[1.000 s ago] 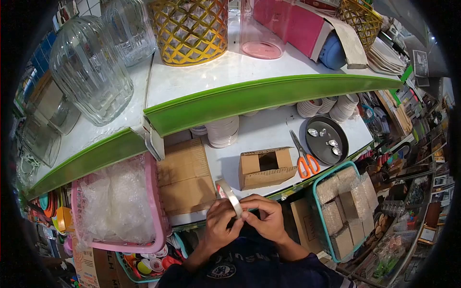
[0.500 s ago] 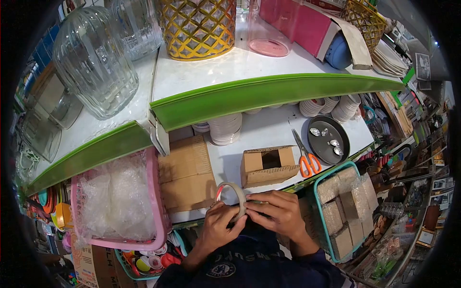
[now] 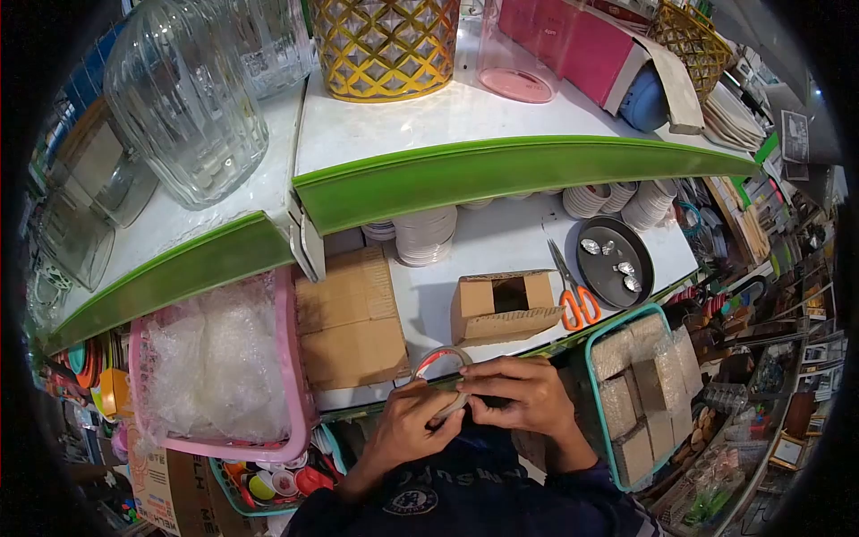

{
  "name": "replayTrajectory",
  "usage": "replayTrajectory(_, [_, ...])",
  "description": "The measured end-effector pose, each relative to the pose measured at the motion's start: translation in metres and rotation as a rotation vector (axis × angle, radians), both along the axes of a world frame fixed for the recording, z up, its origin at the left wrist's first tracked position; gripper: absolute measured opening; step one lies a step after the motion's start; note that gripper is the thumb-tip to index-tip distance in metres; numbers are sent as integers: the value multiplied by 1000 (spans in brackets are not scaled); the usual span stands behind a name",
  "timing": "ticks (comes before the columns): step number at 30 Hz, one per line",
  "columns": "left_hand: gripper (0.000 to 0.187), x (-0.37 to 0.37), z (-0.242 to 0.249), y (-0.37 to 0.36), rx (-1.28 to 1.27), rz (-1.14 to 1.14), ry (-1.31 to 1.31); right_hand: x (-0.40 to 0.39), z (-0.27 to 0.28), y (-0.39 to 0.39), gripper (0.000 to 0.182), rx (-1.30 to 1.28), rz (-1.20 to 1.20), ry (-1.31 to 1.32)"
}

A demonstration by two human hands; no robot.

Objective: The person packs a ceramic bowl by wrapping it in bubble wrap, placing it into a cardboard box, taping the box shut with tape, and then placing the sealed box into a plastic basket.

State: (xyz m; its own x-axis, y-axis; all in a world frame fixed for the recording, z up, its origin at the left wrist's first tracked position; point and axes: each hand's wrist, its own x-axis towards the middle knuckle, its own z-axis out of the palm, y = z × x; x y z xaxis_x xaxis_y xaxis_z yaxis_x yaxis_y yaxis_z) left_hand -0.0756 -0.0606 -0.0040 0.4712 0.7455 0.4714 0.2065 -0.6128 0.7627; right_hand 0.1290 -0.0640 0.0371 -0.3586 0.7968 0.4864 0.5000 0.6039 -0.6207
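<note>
A roll of tape is held upright on its edge in front of the chest. My left hand is closed around its lower left side. Fingers of my right hand are pinched together at the right side of the roll, touching it. Just beyond the hands, a small open cardboard box sits on the white shelf. Orange-handled scissors lie right of the box, beside a dark round pan with several foil pieces.
Flattened cardboard lies left of the box. A pink basket holds bubble wrap; a teal basket holds wrapped packages. Above runs a green-edged shelf with glass jars and a gold-patterned container. Stacked white bowls stand beneath.
The tape roll has tilted and moved slightly lower and right between my hands. The camera view has shifted a little. Both hands keep their hold.
</note>
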Motion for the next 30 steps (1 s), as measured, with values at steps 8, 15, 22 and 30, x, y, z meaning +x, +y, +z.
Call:
replayTrajectory(8, [19, -1, -6, -5, -86, 27, -15, -2, -8, 4, 21, -162, 52, 93])
replayTrajectory(15, [19, -3, -12, -4, -100, 32, 42, -4, -15, 6, 17, -188, 53, 55])
replayTrajectory(22, [19, -3, -13, -4, -108, 50, 39, -2, -13, 9, 19, -232, 78, 86])
replayTrajectory(30, [19, 1, -20, 3, -38, 123, 75, -10, -14, 1, 25, -169, -84, 68])
